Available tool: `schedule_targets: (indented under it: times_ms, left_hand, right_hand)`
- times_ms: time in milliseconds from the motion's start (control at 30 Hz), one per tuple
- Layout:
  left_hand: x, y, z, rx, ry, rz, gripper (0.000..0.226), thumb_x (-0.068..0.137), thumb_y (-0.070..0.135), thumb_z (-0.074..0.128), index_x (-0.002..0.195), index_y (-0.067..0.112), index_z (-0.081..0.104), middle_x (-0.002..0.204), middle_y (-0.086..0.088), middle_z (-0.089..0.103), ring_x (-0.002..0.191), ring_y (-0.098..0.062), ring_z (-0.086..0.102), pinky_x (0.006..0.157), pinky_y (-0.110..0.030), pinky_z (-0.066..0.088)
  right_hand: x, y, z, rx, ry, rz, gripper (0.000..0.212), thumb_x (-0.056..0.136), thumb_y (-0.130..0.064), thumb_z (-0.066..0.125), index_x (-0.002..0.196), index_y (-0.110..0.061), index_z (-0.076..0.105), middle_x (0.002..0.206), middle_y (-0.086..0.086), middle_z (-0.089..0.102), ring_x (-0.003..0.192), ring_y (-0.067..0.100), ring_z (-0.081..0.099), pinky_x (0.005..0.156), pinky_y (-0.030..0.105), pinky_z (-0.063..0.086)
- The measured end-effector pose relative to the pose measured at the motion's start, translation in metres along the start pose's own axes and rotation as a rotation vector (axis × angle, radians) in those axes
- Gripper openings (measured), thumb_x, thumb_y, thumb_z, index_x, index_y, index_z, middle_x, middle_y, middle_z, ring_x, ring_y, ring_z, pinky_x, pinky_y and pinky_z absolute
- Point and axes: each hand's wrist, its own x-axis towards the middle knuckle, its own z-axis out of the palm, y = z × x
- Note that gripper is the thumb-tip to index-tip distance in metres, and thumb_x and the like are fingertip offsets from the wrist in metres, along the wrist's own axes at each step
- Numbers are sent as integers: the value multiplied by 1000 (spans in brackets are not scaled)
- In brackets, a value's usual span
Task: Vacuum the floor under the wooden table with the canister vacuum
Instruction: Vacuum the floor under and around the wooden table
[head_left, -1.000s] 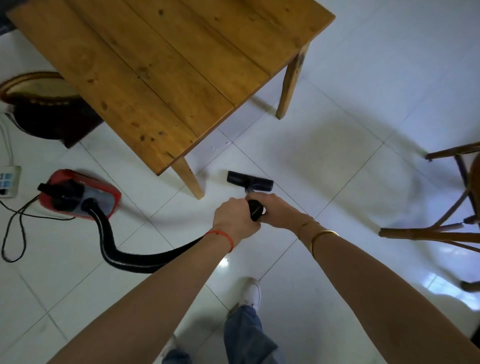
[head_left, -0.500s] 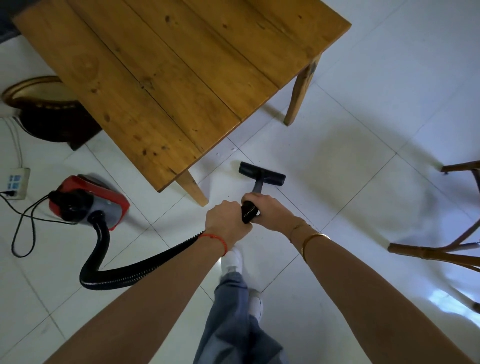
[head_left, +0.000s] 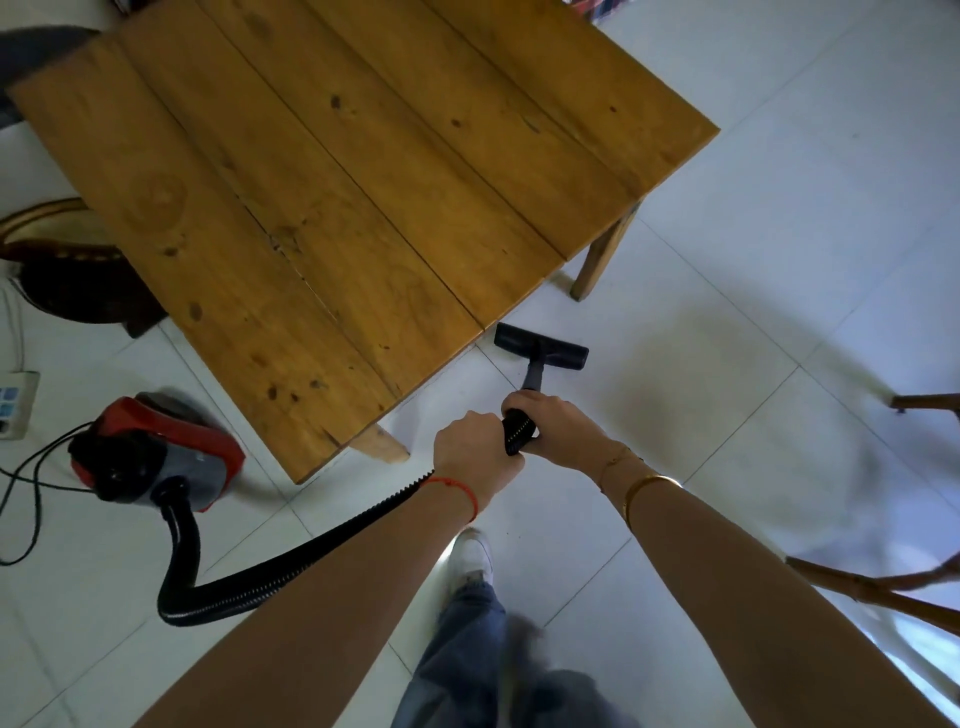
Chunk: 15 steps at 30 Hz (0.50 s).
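The wooden plank table (head_left: 363, 182) fills the upper middle, its near leg (head_left: 382, 444) just left of my hands and another leg (head_left: 602, 254) to the right. The black floor nozzle (head_left: 540, 347) rests on the white tile at the table's near edge. My left hand (head_left: 475, 452) and my right hand (head_left: 556, 428) both grip the ribbed black hose end (head_left: 517, 431) behind the nozzle. The hose (head_left: 234, 592) loops back under my left arm to the red and grey canister vacuum (head_left: 156, 452) on the floor at left.
A dark round stool (head_left: 67, 260) stands left of the table. A power strip (head_left: 13, 402) and black cord (head_left: 31, 483) lie at the far left. Wooden chair legs (head_left: 883, 592) reach in from the right. My white shoe (head_left: 470, 558) is below my hands.
The nozzle has slid forward, closer to the table's near edge, with both hands following. I have stepped nearer, so the table looks larger and the hose loop has shifted.
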Motion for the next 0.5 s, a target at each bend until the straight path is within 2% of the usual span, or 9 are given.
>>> schedule_targets:
  times_ms: [133,267,333,400,500]
  left_hand:
    - [9,6,-4,-21,-23,-20,19,86,33,59,91,15,60,80,-1,63,73,-17,62,60,-24,45]
    - [7,12,1,-25,-28,-37,24,84,39,60,91,16,60,87,-2,66,80,-19,65,63,-25,46]
    - [6,15,6,-19,-24,-48,25,83,41,60,89,17,58,85,0,64,81,-18,64,60,-24,43]
    - [2,17,11,-12,-16,-63,24,81,42,60,85,18,57,77,2,58,78,-18,63,57,-25,39]
    - [-6,18,21,-6,3,-95,23,78,41,61,82,18,56,70,5,51,72,-18,59,56,-25,38]
  right_hand:
    - [5,11,-8,-51,1,-41,36,82,-23,71,113,-19,54,114,2,60,100,21,57,86,30,48]
    - [2,20,-10,-68,-48,-67,48,80,-23,73,123,-22,51,121,1,57,107,21,55,89,34,50]
    - [1,25,-11,-71,-82,-98,54,79,-21,73,127,-21,50,121,3,56,109,22,54,90,34,49]
    - [1,34,-13,-70,-105,-133,56,78,-20,73,129,-18,51,120,5,56,109,21,52,91,29,46]
    - [0,46,-12,-72,-145,-204,45,79,-19,71,121,-15,55,116,4,55,104,19,52,88,27,44]
